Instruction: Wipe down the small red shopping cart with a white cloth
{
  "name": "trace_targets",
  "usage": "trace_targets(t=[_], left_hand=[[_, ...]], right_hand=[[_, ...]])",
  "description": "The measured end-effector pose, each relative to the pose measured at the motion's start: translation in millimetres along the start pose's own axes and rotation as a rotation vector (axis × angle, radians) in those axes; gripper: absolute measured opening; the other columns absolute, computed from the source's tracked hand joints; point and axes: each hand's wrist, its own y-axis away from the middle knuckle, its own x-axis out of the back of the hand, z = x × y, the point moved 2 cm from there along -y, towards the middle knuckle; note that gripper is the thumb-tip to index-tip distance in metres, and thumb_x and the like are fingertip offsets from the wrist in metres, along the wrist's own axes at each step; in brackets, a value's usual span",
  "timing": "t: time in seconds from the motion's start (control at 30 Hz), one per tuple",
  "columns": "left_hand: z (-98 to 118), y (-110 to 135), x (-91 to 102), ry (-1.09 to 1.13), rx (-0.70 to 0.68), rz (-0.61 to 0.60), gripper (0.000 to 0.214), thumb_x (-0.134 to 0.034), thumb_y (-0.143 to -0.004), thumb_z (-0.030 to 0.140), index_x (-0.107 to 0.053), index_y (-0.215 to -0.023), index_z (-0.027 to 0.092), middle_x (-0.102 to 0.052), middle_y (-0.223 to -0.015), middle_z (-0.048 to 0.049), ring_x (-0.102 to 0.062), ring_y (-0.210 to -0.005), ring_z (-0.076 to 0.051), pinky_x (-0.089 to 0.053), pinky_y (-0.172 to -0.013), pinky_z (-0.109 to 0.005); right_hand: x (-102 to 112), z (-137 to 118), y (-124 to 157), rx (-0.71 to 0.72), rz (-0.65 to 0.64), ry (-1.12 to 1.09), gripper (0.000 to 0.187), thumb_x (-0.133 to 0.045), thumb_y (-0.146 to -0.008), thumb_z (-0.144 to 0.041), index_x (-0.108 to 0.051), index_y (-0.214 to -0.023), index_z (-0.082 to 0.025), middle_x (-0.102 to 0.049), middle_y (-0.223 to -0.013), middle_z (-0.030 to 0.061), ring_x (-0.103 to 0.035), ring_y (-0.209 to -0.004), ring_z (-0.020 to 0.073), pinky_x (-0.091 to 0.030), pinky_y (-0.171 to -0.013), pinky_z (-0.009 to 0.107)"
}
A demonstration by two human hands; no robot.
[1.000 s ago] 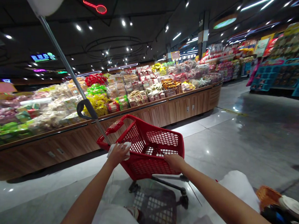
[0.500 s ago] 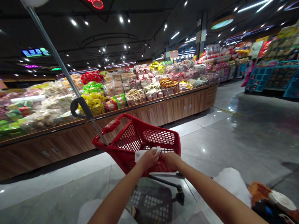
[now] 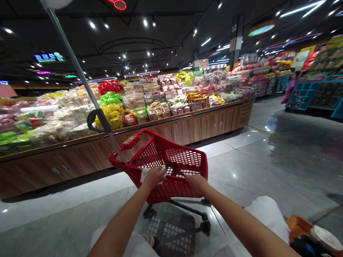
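Observation:
A red plastic shopping cart with lattice walls stands in front of me. My left hand is closed around a crumpled white cloth and presses it on the cart's near top rim. Farther right along that rim is my right hand, its fingers curled over the edge. Part of its fingers is hidden behind the rim. At the cart's left end is its red handle. A grey metal pole with a dark looped grip rises beside the handle.
A long wooden display counter heaped with bagged snacks runs behind the cart. Blue racks stand at the right. An orange wicker basket holding a white-lidded item is at the lower right. Grey tiled floor surrounds the cart.
My left hand has slid left along the cart's rim with the white cloth, away from my right hand. My right hand stays at nearly the same spot. The view has shifted slightly.

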Motion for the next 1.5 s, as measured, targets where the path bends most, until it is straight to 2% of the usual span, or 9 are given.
trace_targets(t=[0.17,0.27,0.33,0.53,0.63,0.77,0.93,1.03,1.5], left_hand=[[87.7,-33.8,-8.5,0.090,-0.027,0.045,0.043,-0.061,-0.086,0.037,-0.051,-0.122,0.016,-0.058,-0.118,-0.0137,-0.058,-0.100,-0.025,-0.048,-0.083,-0.036],[90.5,-35.4,-8.1,0.086,-0.096,0.052,0.043,-0.057,-0.088,0.036,-0.050,-0.125,0.016,-0.059,-0.118,-0.0131,-0.059,-0.099,-0.025,-0.048,-0.081,-0.036],[61.8,-25.3,-5.8,0.067,-0.135,0.061,0.040,-0.056,-0.088,0.029,-0.050,-0.127,0.018,-0.060,-0.116,-0.0115,-0.060,-0.097,-0.023,-0.049,-0.079,-0.034],[-90.1,38.3,12.4,-0.046,-0.021,0.144,0.039,-0.047,-0.082,0.005,-0.059,-0.116,0.021,-0.060,-0.116,-0.0117,-0.060,-0.100,-0.024,-0.048,-0.085,-0.037],[-121.5,56.6,16.2,-0.068,0.039,0.197,0.043,-0.043,-0.083,0.005,-0.057,-0.119,0.023,-0.059,-0.120,-0.0087,-0.057,-0.106,-0.022,-0.044,-0.096,-0.037],[-84.9,41.9,1.9,-0.070,0.158,0.249,0.037,-0.039,-0.089,0.010,-0.058,-0.119,0.020,-0.060,-0.120,-0.0103,-0.054,-0.111,-0.023,-0.040,-0.102,-0.041],[10.1,-13.2,-21.2,0.055,0.039,0.191,0.036,-0.043,-0.089,0.009,-0.056,-0.121,0.018,-0.059,-0.123,-0.0110,-0.057,-0.107,-0.020,-0.044,-0.097,-0.034],[31.0,-27.4,-22.4,0.074,-0.008,0.182,0.038,-0.042,-0.089,0.008,-0.055,-0.123,0.018,-0.059,-0.122,-0.0118,-0.058,-0.108,-0.020,-0.046,-0.096,-0.035],[-124.4,134.3,27.7,-0.047,-0.105,0.267,0.029,-0.039,-0.093,0.013,-0.062,-0.110,0.019,-0.061,-0.126,-0.0089,-0.051,-0.124,-0.022,-0.044,-0.104,-0.041]], right_hand=[[4.1,-0.6,0.0,-0.005,0.016,-0.024,0.033,-0.041,-0.092,-0.022,-0.051,-0.123,-0.022,-0.069,-0.103,0.0110,-0.066,-0.091,0.0247,-0.045,-0.074,0.032],[7.6,0.9,1.2,-0.004,0.008,-0.025,0.031,-0.039,-0.094,-0.026,-0.053,-0.121,-0.023,-0.069,-0.104,0.0099,-0.066,-0.091,0.0238,-0.044,-0.074,0.031],[9.5,3.1,1.9,-0.008,0.001,-0.009,0.029,-0.035,-0.096,-0.026,-0.056,-0.115,-0.024,-0.070,-0.102,0.0089,-0.066,-0.090,0.0232,-0.043,-0.073,0.030],[11.0,18.7,1.6,-0.048,0.033,0.004,0.032,-0.032,-0.098,-0.030,-0.061,-0.109,-0.022,-0.071,-0.095,0.0071,-0.065,-0.083,0.0213,-0.040,-0.069,0.027],[11.3,27.1,-0.3,-0.059,0.060,-0.010,0.034,-0.031,-0.098,-0.031,-0.063,-0.105,-0.021,-0.070,-0.093,0.0067,-0.064,-0.084,0.0208,-0.039,-0.071,0.027],[12.3,23.1,-11.2,-0.076,0.117,-0.015,0.028,-0.037,-0.093,-0.017,-0.063,-0.102,-0.017,-0.067,-0.100,0.0096,-0.061,-0.094,0.0209,-0.040,-0.078,0.028],[6.7,-13.3,-41.7,-0.012,0.172,-0.056,0.039,-0.039,-0.086,-0.008,-0.055,-0.121,-0.014,-0.060,-0.119,0.0121,-0.054,-0.109,0.0206,-0.036,-0.095,0.032],[0.0,-23.6,-53.8,0.069,0.222,-0.202,0.048,-0.043,-0.082,-0.007,-0.049,-0.129,-0.016,-0.057,-0.126,0.0121,-0.049,-0.117,0.0213,-0.031,-0.103,0.037],[-8.6,17.3,-36.6,0.000,0.382,-0.421,0.058,-0.040,-0.062,-0.004,-0.061,-0.114,-0.020,-0.063,-0.115,0.0065,-0.051,-0.110,0.0228,-0.034,-0.099,0.038]])
